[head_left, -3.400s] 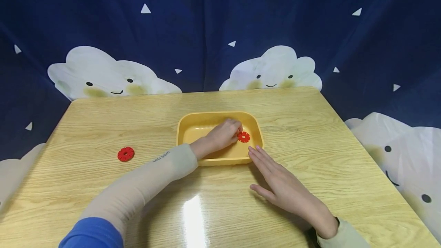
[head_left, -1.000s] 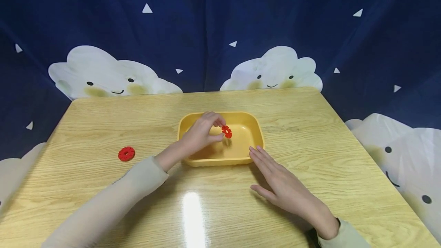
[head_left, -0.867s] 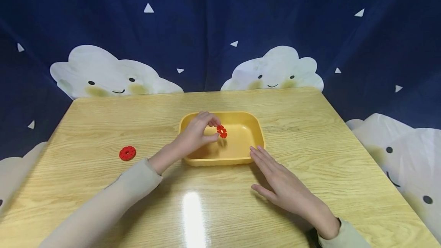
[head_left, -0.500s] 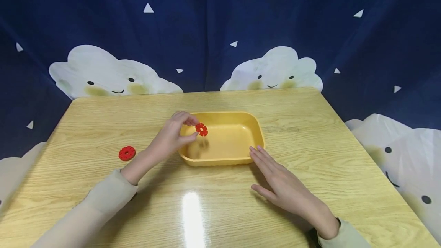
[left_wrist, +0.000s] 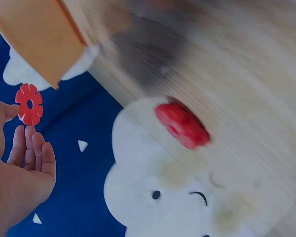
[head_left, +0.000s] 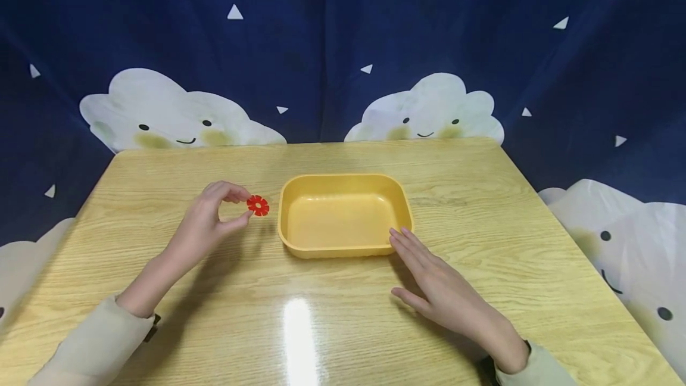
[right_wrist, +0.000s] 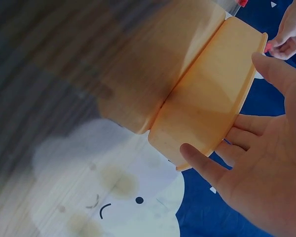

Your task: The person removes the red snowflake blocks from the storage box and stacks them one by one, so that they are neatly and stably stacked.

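My left hand (head_left: 200, 225) pinches a red notched disc (head_left: 258, 205) with a hole in its middle, a snowflake building piece, between thumb and fingertips. It is held up over the table, left of the yellow tray (head_left: 345, 251). In the left wrist view the same disc (left_wrist: 29, 104) stands on edge between thumb and fingers, and another red notched piece (left_wrist: 181, 125) lies on the table. The head view hides that second piece behind my left hand. My right hand (head_left: 445, 288) has straight fingers, their tips right at the tray's near right corner.
The wooden table (head_left: 343, 314) carries the tray, whose inside shows only bare yellow floor. A dark blue curtain (head_left: 321, 46) with smiling clouds hangs behind the table and along its sides.
My left hand has carried the red disc leftward out of the tray, past its left rim. My right hand has stayed in place at the tray's corner.
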The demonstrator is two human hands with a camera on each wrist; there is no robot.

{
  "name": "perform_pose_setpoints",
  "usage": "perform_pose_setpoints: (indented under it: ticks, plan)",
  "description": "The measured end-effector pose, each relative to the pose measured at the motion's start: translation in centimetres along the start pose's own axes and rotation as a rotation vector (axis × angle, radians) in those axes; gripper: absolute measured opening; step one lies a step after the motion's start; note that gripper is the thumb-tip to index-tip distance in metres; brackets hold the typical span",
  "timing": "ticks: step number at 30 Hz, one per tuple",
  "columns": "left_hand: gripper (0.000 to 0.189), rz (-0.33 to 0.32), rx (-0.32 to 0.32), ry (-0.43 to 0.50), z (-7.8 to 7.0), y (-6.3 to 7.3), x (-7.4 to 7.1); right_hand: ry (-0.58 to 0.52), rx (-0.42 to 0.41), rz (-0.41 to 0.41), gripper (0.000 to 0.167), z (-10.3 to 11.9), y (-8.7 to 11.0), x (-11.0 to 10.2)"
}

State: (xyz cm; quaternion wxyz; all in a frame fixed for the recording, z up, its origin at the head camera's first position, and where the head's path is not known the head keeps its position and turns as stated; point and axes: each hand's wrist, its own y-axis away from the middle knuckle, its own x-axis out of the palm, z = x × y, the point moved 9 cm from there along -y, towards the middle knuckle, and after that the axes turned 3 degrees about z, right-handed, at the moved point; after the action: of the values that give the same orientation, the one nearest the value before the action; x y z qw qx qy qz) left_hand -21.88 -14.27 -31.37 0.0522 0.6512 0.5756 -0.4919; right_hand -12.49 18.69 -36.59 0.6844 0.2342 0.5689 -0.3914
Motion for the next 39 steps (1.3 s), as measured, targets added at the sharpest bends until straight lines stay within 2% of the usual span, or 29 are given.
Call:
perform_pose_setpoints:
  ticks: [7,13,18,31,39]
  plan:
    - [0.033,-0.022,-0.034,-0.087,1.8,2.0,-1.9,-0.005,-0.008,-0.008,0.083,0.0,0.1,0.0]
    - [0.034,-0.014,-0.098,-0.114,4.2,3.8,-2.9,-0.005,-0.013,-0.002,0.084,0.1,0.0,0.1]
    - [0.033,-0.020,-0.116,-0.138,5.7,5.1,-3.6,-0.002,-0.011,-0.002,0.084,0.1,-0.1,0.1]
    - [0.033,-0.026,-0.105,-0.161,7.2,6.4,-3.8,-0.001,-0.010,-0.005,0.084,0.1,0.0,0.1]
    - [0.034,0.001,-0.147,-0.154,7.9,7.2,-3.7,-0.001,-0.001,0.006,0.083,0.0,0.0,0.2]
